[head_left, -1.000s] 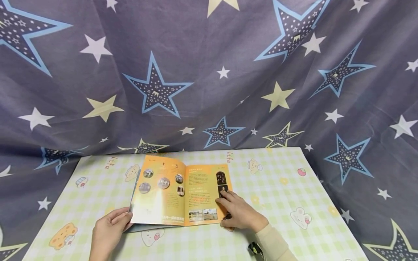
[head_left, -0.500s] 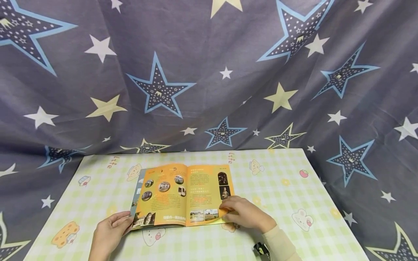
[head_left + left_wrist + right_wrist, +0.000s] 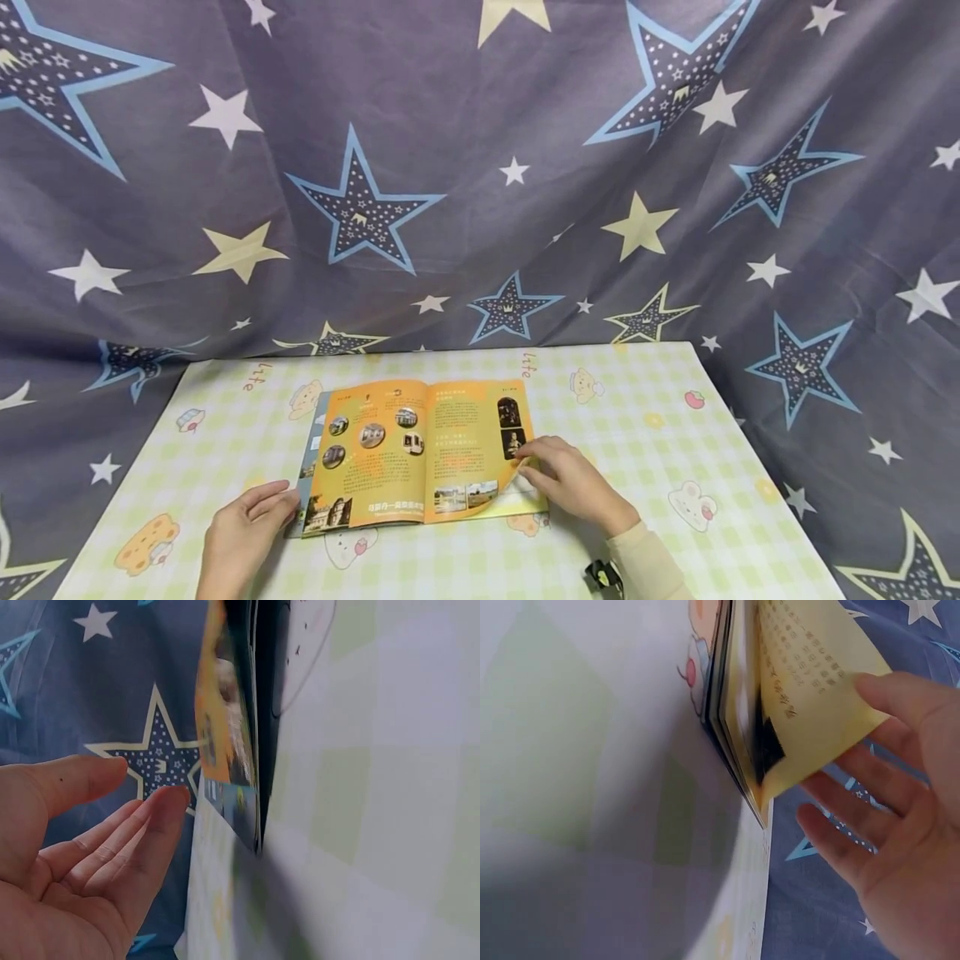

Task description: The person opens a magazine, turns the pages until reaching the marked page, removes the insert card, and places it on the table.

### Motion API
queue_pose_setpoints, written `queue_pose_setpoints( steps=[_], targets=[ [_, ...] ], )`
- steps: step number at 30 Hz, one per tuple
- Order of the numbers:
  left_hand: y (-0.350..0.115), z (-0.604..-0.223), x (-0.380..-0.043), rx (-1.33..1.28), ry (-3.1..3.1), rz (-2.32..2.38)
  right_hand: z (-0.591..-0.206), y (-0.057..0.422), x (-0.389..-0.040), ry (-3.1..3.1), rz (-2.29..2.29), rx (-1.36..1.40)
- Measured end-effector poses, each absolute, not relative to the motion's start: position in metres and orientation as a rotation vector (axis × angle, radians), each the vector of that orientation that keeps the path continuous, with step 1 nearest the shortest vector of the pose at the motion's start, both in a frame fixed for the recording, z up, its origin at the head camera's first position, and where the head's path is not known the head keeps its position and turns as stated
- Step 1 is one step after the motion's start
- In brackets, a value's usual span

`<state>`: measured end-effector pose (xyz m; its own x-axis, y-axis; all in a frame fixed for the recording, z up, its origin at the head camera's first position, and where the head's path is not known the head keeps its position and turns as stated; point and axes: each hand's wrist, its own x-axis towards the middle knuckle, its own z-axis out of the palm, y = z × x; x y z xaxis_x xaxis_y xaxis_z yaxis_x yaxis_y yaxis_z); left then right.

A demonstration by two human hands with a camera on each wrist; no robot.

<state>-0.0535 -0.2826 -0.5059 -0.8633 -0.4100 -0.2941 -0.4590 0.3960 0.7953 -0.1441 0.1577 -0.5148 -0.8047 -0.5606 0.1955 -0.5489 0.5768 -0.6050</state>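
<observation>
An open booklet (image 3: 386,471) with orange and yellow pages, printed text and small photos lies at the front middle of the table. My right hand (image 3: 576,485) pinches the lower outer corner of its right-hand page and bends it up. In the right wrist view the thumb lies on the page's printed side (image 3: 817,712), the fingers behind it. The sheet below shows at that corner. Beside the lower left corner of the booklet is my left hand (image 3: 246,529). In the left wrist view its thumb and fingers (image 3: 150,855) stand apart, holding nothing, just off the booklet's edge.
The table (image 3: 697,450) wears a pale green checked cover with cartoon prints. A curtain (image 3: 480,200) with star patterns hangs behind it and along both sides. A small black object (image 3: 602,575) sits by the right sleeve (image 3: 648,562).
The left-hand page, raised earlier, has come down flat. My left hand has let go and sits slightly off the booklet. My right hand has lifted the right page's lower corner.
</observation>
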Motion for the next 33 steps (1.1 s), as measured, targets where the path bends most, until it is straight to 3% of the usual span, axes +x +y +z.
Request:
queue_pose_setpoints(
  steps=[10,33],
  targets=[
    [-0.256,-0.502,-0.067,-0.627,2.605,1.536,-0.519,0.151,-0.144,2.972,-1.123,-0.966],
    [-0.156,-0.495,-0.105,-0.195,2.220,2.039,-0.507,0.113,-0.142,2.642,-1.230,-1.133]
  ],
)
